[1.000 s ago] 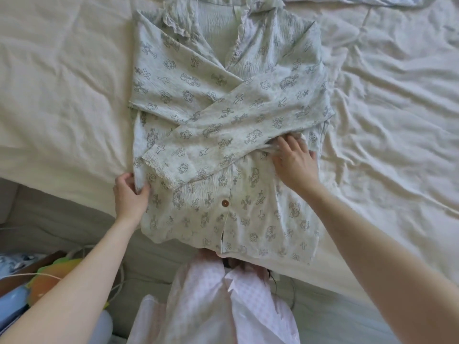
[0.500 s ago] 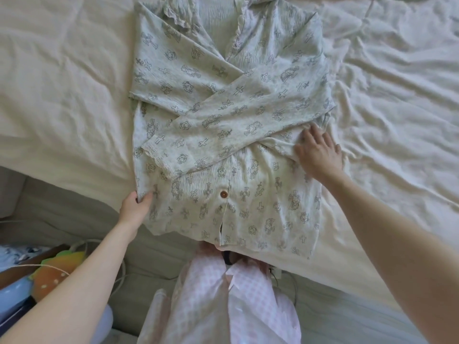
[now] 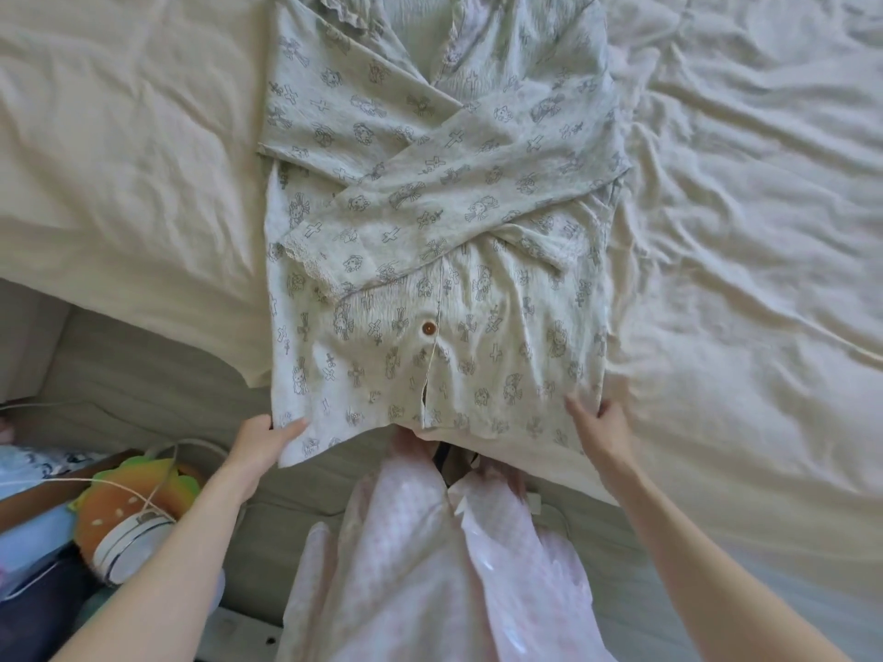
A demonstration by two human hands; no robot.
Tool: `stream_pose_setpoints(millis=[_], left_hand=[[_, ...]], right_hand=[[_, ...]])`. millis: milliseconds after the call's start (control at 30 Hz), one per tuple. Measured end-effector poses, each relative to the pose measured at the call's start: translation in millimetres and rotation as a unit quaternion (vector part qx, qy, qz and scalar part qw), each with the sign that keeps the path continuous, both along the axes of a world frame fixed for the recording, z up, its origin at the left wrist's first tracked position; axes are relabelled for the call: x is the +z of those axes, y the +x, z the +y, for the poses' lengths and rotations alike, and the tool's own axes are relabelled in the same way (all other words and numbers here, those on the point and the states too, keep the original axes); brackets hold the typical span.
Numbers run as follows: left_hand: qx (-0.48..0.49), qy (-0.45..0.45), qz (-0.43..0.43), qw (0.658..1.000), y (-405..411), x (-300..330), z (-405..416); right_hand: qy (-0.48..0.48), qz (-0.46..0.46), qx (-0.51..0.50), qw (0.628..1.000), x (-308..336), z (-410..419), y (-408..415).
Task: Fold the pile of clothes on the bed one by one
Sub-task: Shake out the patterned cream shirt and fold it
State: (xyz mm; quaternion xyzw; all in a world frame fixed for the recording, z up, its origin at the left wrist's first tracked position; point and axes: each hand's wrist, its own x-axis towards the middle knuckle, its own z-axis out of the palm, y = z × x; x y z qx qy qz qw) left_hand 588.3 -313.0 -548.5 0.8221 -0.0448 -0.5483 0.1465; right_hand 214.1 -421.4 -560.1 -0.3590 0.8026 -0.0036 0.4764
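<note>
A pale green printed pyjama shirt lies front-up on the bed, both sleeves folded across its chest, a brown button low on the placket. Its hem hangs over the bed's near edge. My left hand pinches the hem's left corner, thumb on top. My right hand grips the hem's right corner, fingers curled under the cloth.
The cream sheet is rumpled to the right and left of the shirt. I wear pink checked clothing at the bottom middle. On the floor at the left lie a burger-shaped plush, a white round device and cables.
Both hands have slid down the shirt's sides to the hem: the left from the mid left edge, the right from beside the folded sleeve. The view has moved closer.
</note>
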Motion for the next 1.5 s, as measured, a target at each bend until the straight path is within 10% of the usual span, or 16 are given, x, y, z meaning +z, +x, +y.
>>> stream_pose_setpoints(millis=[533, 1000, 1500], left_hand=[[0.312, -0.199, 0.081, 0.926, -23.5, 50.8, 61.6], [0.301, -0.147, 0.124, 0.934, -25.5, 127.4, 111.3], [0.345, -0.298, 0.112, 0.883, 8.2, 192.0, -74.5]], right_hand=[[0.000, -0.276, -0.406, 0.871, 46.5, 66.3, -33.8], [-0.052, -0.287, -0.453, 0.843, 137.1, 143.0, -31.9], [-0.192, -0.347, -0.431, 0.811, 182.0, -26.3, 8.6]])
